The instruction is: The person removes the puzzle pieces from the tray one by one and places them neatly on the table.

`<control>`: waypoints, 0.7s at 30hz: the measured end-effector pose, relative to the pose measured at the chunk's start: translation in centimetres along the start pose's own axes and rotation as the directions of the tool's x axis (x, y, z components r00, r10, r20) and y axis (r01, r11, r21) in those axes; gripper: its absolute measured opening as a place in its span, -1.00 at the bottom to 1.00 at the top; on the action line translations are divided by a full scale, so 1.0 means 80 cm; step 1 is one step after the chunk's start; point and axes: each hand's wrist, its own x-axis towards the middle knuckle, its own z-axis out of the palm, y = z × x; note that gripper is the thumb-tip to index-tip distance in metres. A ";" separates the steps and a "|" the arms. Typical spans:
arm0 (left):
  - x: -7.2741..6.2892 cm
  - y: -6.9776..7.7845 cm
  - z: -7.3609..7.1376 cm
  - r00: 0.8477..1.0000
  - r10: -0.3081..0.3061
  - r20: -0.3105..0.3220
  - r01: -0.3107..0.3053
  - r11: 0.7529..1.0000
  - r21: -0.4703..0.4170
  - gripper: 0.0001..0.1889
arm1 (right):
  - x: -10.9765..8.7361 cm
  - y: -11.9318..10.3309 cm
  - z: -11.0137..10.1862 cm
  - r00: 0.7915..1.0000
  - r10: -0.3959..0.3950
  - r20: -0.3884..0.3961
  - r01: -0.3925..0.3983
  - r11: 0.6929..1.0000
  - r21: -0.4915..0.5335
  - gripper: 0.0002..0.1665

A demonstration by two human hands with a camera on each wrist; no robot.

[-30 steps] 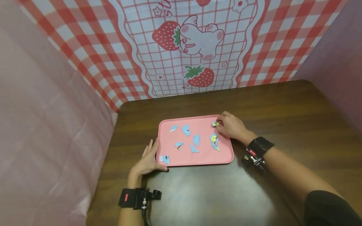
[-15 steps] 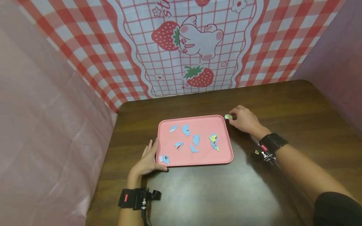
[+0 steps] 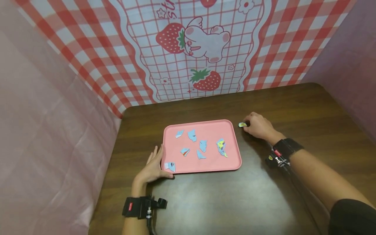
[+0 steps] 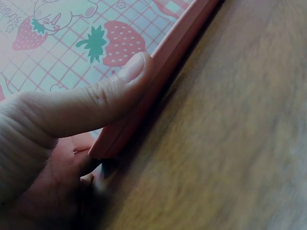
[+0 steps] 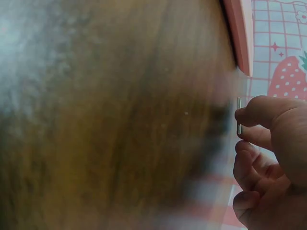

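Note:
My right hand pinches a small yellow-green and blue puzzle piece just past the right side of the pink tray. Seen edge-on in the right wrist view, the puzzle piece is a thin sliver between thumb and forefinger. At the tray's front left corner rests my left hand, its thumb straight along the front rim and its fingers spread along the left side. Several pale blue pieces lie scattered in the tray, among them one with a red stripe. A larger yellow and blue piece lies toward its right side.
The tray sits on a brown wooden table. A red-and-white checked cloth with strawberries hangs behind the table's back edge. Pink fabric hangs along the left side. Both wrists wear black straps with small cameras.
My right hand has lifted the yellow-green puzzle piece from the tray's back right corner and carried it rightward over the rim, then slightly toward me. The left hand stays at the tray's corner.

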 end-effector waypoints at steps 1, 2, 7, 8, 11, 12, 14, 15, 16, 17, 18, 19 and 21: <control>0.000 -0.001 0.000 1.000 0.001 0.000 -0.001 1.000 -0.002 0.49 | 0.000 0.001 0.001 1.000 0.000 0.000 0.000 1.000 0.002 -0.63; 0.000 -0.001 0.001 1.000 0.000 -0.001 0.000 1.000 -0.001 0.49 | 0.000 0.002 0.003 1.000 -0.001 -0.004 0.001 1.000 0.003 -0.64; 0.001 0.000 0.001 1.000 -0.002 0.000 0.002 1.000 -0.003 0.48 | 0.001 0.005 0.006 1.000 -0.004 -0.015 0.004 1.000 0.009 -0.66; 0.001 0.000 0.001 1.000 -0.004 0.001 0.004 1.000 -0.004 0.48 | 0.001 0.005 0.007 1.000 -0.004 -0.016 0.004 1.000 0.009 -0.66; 0.001 0.000 0.001 1.000 -0.004 0.001 0.004 1.000 -0.004 0.48 | 0.001 0.005 0.007 1.000 -0.002 -0.017 0.002 1.000 0.009 -0.65; 0.001 0.000 0.001 1.000 -0.004 0.001 0.004 1.000 -0.003 0.48 | 0.001 0.005 0.008 1.000 -0.001 -0.018 0.002 1.000 0.009 -0.65; 0.001 0.000 0.000 1.000 -0.006 0.001 0.006 1.000 0.000 0.48 | 0.002 0.004 0.008 1.000 0.001 -0.022 0.000 1.000 0.011 -0.63; 0.001 0.000 0.000 1.000 -0.006 0.001 0.006 1.000 0.003 0.48 | 0.002 0.003 0.008 1.000 0.001 -0.025 0.000 1.000 0.012 -0.63; 0.001 0.000 0.000 1.000 -0.007 0.001 0.007 1.000 0.003 0.48 | 0.002 0.002 0.008 1.000 0.003 -0.029 -0.002 1.000 0.014 -0.62; 0.001 0.000 0.000 1.000 -0.008 0.000 0.008 1.000 0.004 0.48 | 0.002 0.001 0.008 0.999 0.005 -0.033 -0.004 1.000 0.017 -0.62; 0.001 0.000 0.000 1.000 -0.009 0.001 0.009 1.000 0.005 0.48 | 0.002 0.000 0.008 0.999 0.006 -0.038 -0.005 1.000 0.020 -0.62; 0.001 0.000 0.000 1.000 -0.009 0.001 0.009 1.000 0.007 0.48 | 0.002 -0.002 0.008 0.999 0.001 -0.045 0.000 1.000 0.023 -0.62; 0.001 -0.001 0.000 1.000 -0.011 0.001 0.011 1.000 0.007 0.48 | 0.002 -0.007 0.008 0.998 -0.010 -0.060 0.012 0.999 0.035 -0.63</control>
